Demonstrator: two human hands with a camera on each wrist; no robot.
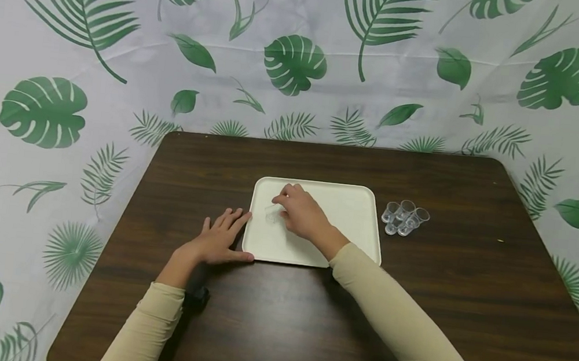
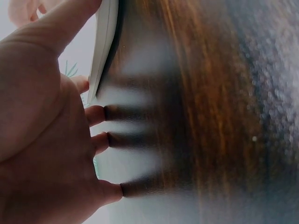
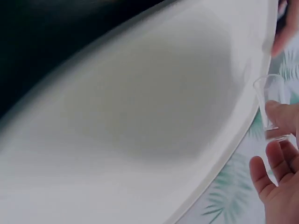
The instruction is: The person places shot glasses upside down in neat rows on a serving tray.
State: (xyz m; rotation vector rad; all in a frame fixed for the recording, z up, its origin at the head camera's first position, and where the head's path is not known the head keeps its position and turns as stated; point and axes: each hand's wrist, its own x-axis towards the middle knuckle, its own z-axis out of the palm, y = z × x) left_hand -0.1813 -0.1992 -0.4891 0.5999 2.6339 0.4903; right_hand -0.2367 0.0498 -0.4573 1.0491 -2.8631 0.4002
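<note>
A small clear shot glass [image 3: 271, 86] is pinched between the thumb and fingers of my right hand [image 1: 302, 212], over the left part of a white tray [image 1: 339, 232]. In the head view the shot glass [image 1: 272, 213] looks faint against the tray. My left hand [image 1: 221, 238] lies spread at the tray's left front corner, its thumb at the front edge and its index finger by the left edge. The left wrist view shows the other fingertips [image 2: 112, 192] touching the table.
Several more clear shot glasses [image 1: 405, 218] stand in a cluster just right of the tray. The dark wood table [image 1: 275, 324] meets a leaf-patterned cloth [image 1: 258, 73] at its back edge.
</note>
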